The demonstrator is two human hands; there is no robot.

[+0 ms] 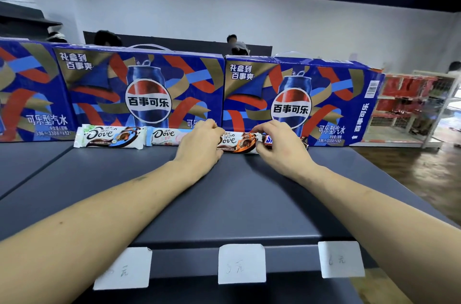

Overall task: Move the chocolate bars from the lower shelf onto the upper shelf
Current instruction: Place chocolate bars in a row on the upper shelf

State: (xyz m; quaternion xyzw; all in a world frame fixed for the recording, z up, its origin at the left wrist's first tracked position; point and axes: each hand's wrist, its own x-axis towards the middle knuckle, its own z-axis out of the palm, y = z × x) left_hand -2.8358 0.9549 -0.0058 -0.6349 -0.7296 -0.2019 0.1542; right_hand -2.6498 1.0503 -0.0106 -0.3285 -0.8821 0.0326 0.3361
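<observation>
**Head view: bars being lined up on the upper shelf**

Head camera is showing a brown-and-orange Dove chocolate bar in a glossy wrapper (237, 144) lying at the back of the dark grey metal upper shelf (224, 191), against a blue printed Pepsi carton (294, 101). The left hand (199, 144) is gripping the bar's left end with curled fingers, and the right hand (279, 141) is pinching its right end. Just beside it on the right, a dark Snickers bar (268, 139) is lying mostly hidden under the right hand. To the left, a white-and-pink Dove bar (167, 136) and a white-and-blue Dove bar (109, 136) are sitting in the same row, in front of a second Pepsi carton (144, 94). White paper price tags (240, 263) are hanging on the shelf's front edge.

Judgement: the placing step is under way, with the bar being squared into the row. Next move calls for releasing both ends and reaching down for another bar; the lower shelf is not in view, so the remaining count cannot be told.
</observation>
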